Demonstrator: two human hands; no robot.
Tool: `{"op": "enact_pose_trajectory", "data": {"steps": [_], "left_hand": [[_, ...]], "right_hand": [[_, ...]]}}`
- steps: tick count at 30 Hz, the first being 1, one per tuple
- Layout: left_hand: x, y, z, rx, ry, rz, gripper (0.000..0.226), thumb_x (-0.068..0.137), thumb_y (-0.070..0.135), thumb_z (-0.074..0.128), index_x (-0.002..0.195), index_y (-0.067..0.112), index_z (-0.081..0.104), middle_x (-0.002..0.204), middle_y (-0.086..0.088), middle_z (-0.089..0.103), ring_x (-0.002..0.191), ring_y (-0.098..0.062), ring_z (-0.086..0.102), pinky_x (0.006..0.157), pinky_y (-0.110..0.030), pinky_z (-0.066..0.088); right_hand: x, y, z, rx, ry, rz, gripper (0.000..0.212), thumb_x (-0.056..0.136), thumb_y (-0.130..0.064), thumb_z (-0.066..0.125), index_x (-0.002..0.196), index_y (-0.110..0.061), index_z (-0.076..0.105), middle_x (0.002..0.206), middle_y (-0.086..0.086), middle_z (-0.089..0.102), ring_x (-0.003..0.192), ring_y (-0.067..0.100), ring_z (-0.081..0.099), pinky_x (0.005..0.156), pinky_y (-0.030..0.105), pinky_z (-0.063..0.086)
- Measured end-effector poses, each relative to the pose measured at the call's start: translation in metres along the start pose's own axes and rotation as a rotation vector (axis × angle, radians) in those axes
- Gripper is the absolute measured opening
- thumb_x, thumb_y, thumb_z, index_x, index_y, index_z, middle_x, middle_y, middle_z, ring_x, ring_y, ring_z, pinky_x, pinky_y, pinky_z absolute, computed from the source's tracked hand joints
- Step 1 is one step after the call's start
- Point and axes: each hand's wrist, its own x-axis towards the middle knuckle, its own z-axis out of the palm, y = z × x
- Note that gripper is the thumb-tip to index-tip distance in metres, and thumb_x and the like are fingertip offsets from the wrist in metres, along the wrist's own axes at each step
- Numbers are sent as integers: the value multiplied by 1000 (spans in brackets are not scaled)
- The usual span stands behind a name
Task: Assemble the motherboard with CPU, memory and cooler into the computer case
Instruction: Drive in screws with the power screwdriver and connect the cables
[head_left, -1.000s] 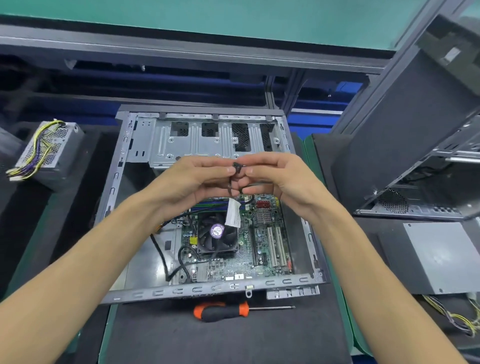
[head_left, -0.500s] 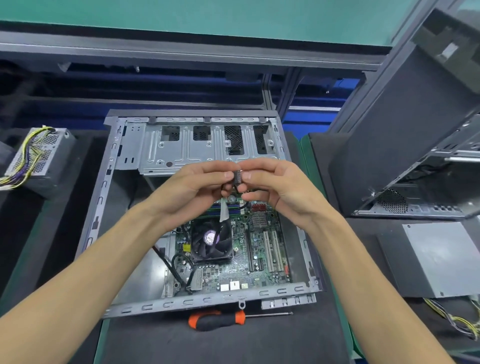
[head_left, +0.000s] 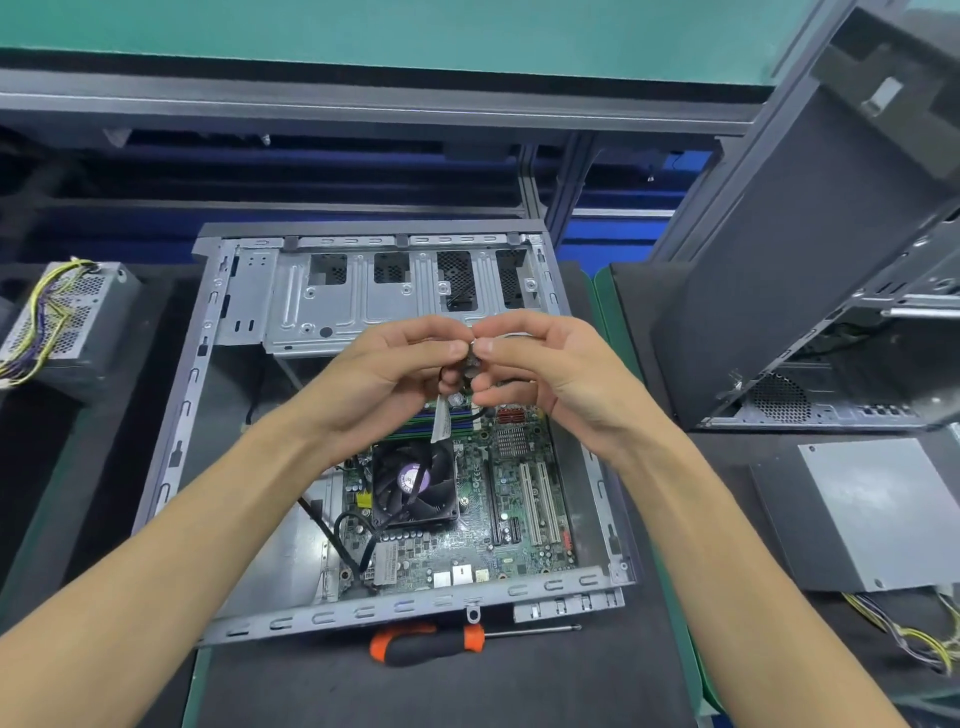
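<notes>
The open grey computer case (head_left: 176, 447) lies flat on the black mat. Inside it sits the green motherboard (head_left: 519, 499) with its black cooler fan (head_left: 414, 480) and memory sticks (head_left: 415, 415). My left hand (head_left: 384, 379) and my right hand (head_left: 550, 374) meet above the board's far end. Both pinch a small dark cable connector (head_left: 471, 361). Its black cable and a white label tag (head_left: 441, 421) hang down from my left hand. My fingers hide most of the connector.
An orange-and-black screwdriver (head_left: 431, 640) lies in front of the case. A power supply (head_left: 62, 322) with yellow wires sits at the left. Another power supply (head_left: 878, 509) lies at the right, beneath a second open case (head_left: 831, 291) standing upright.
My hands stay together on the connector and turn it slightly. The view has shifted a little, so the case and screwdriver appear lower and further left.
</notes>
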Motion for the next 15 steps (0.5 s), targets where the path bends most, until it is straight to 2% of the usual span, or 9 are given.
{"op": "enact_pose_trajectory", "data": {"steps": [5,7,10,13,15], "left_hand": [[-8,0,11,479,134,197,24,77,26,83,100,21,75,95,1,75,86,-13,70,77,-17,53],[-9,-2,15,600,193,272,18,81,28,80,98,22,77,90,2,76,81,-11,71,74,-16,53],[-6,0,18,526,302,198,12,86,25,75,88,14,78,69,-1,69,60,-11,59,57,-18,49],[-1,5,17,392,280,-9,15,86,20,73,84,6,77,70,-7,67,59,-11,52,51,-18,44],[2,6,19,351,273,-63,15,82,20,75,85,5,76,68,-3,68,56,-8,50,49,-16,42]], "right_hand": [[3,4,-4,112,93,112,10,91,-1,67,97,-1,75,76,10,72,64,14,70,62,21,58],[4,7,-5,187,106,137,12,92,-3,66,91,-3,78,77,10,73,65,14,70,62,21,58],[3,10,-7,151,71,112,13,93,-12,70,88,-5,80,80,11,74,68,16,71,64,24,59],[5,13,-8,-72,110,81,16,92,-17,73,92,-2,76,77,9,72,64,14,67,59,23,57],[7,11,-11,-117,127,115,19,92,-18,72,94,1,74,70,4,68,57,10,61,51,20,52]]}}
